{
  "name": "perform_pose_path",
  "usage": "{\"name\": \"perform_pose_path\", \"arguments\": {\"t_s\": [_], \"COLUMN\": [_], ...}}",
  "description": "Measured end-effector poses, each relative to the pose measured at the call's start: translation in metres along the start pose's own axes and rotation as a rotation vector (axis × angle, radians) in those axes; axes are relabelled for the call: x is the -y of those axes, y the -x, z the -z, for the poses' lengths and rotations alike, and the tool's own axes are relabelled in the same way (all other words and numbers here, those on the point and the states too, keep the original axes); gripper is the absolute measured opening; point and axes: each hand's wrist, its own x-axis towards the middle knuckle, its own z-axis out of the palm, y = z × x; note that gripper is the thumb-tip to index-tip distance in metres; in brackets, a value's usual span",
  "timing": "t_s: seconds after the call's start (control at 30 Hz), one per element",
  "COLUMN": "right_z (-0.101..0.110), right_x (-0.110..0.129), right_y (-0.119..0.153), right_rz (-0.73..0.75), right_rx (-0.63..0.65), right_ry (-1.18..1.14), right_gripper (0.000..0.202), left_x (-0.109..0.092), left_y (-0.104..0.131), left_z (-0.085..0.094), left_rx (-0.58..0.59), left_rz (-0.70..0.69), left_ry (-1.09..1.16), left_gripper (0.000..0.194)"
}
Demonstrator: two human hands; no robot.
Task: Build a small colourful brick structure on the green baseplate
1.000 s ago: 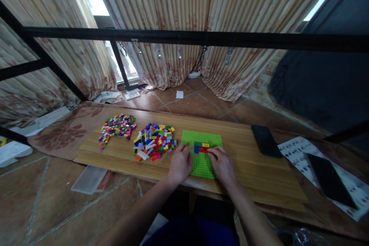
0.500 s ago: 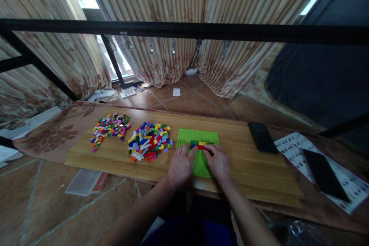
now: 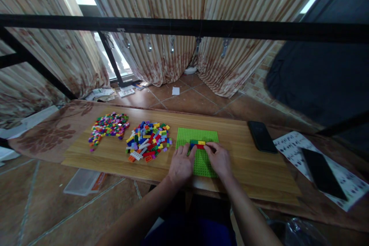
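While I look on remotely through one head camera, one board (image 3: 245, 177) stretches below me, one printed sheet (image 3: 290, 146) to its right. On the board I count one green plate (image 3: 203, 167), two heaps, one of bricks (image 3: 148, 142) and one of smaller pieces (image 3: 111, 127), and one phone (image 3: 261, 137); one black slab (image 3: 323, 173) lies on the sheet. Two hands flank one cluster (image 3: 198, 145) on the plate: left hand (image 3: 181, 165), fingers bent; right hand (image 3: 220, 161), fingertips at the cluster's right end. Whether either grips, I cannot tell. Four colours show: green, yellow, blue, red.
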Motion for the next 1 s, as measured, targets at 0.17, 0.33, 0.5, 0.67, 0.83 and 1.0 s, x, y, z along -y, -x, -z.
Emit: {"name": "perform_pose_path", "arguments": {"t_s": [0.17,0.33,0.5,0.67,0.83,1.0], "right_z": [-0.002,0.001,0.001,0.002,0.001,0.000], "right_x": [0.000,-0.003,-0.007,-0.006,-0.007,-0.007], "right_y": [-0.009,-0.018,-0.024,-0.026,-0.028,-0.028], "right_rz": [-0.074,-0.085,-0.092,-0.096,-0.091,-0.074], "right_rx": [0.034,0.070,0.092,0.121,0.143,0.137], "right_ry": [0.017,0.067,0.077,0.099,0.119,0.123], "right_gripper": [0.022,0.018,0.017,0.015,0.014,0.013], "left_x": [-0.002,-0.003,-0.005,-0.008,-0.009,-0.010], "left_y": [0.000,0.000,0.001,-0.002,-0.003,-0.002], "left_z": [-0.001,-0.005,-0.005,0.001,0.001,0.000], "left_rx": [0.005,-0.001,0.006,0.056,0.059,0.045], "left_rz": [0.021,0.031,0.023,0.010,-0.004,-0.006], "left_ry": [0.018,0.045,0.036,-0.019,-0.020,-0.019], "left_gripper": [0.042,0.043,0.046,0.048,0.050,0.050]}}
